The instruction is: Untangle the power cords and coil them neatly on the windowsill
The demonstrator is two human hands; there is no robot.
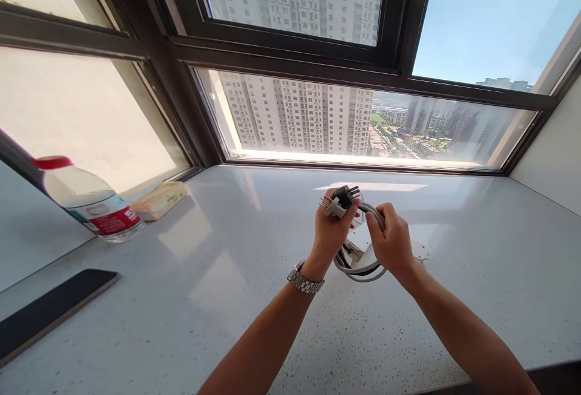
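My left hand [333,231], with a metal watch on its wrist, is closed around two power plugs. One is a black plug [345,195] with its prongs pointing right; the other is a white plug [334,207] with prongs to the left. Grey and black cables [363,272] hang in a loop below and between the hands. My right hand [391,238] pinches the upper part of the cable bundle. Behind the loop, partly hidden by my hands, lies a white object [361,238] that I cannot make out fully.
A speckled white counter [181,328] runs up to the window. On the left stand a clear bottle [97,201] with a red cap and a soft tissue pack [161,199]. A dark flat phone-like slab [49,310] lies nearer. Dark window frames [290,59] border the back.
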